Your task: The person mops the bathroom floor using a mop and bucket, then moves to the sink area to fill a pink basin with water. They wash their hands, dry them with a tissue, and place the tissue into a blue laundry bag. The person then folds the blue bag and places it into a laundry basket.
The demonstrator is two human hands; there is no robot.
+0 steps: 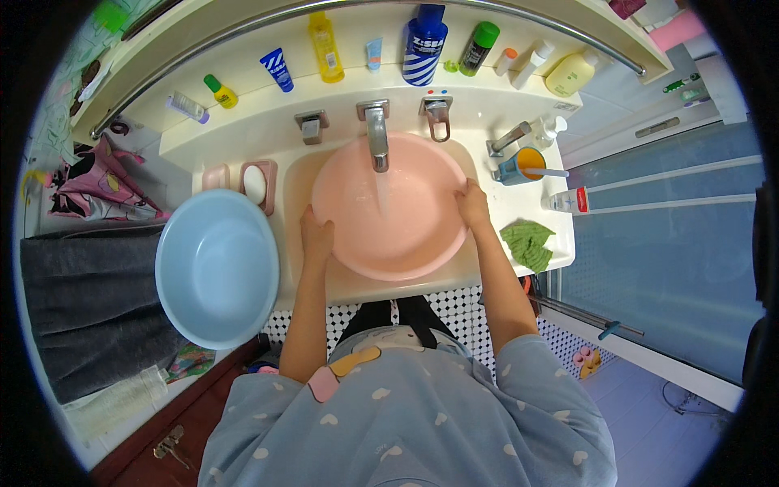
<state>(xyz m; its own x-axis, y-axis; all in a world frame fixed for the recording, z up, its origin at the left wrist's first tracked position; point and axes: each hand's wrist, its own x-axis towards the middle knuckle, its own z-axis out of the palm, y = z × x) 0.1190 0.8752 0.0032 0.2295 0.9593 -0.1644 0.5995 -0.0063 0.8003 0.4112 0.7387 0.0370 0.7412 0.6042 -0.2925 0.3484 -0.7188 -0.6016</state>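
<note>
A pink plastic basin (pixel 401 255) rests in the washbasin (pixel 297 262) under the chrome faucet (pixel 378 137). A thin stream of water (pixel 382 193) runs from the spout into it. My left hand (pixel 316 234) grips the pink basin's left rim, thumb on the inner side. On the opposite rim, my right hand (pixel 473 206) holds on in the same way. Left of the sink a light blue basin (pixel 216 274) sits on the counter's edge, with nothing visible inside. A crumpled green cloth (pixel 528 245) lies on the counter to the right.
Two soap dishes, one holding white soap (pixel 254 184), stand behind the blue basin. At right are a cup (pixel 517 167) with a toothbrush, a toothpaste tube (pixel 569 200) and a pump bottle (pixel 548 131). Several bottles line the back ledge under a metal rail (pixel 243 30). Grey towel (pixel 91 304) hangs left.
</note>
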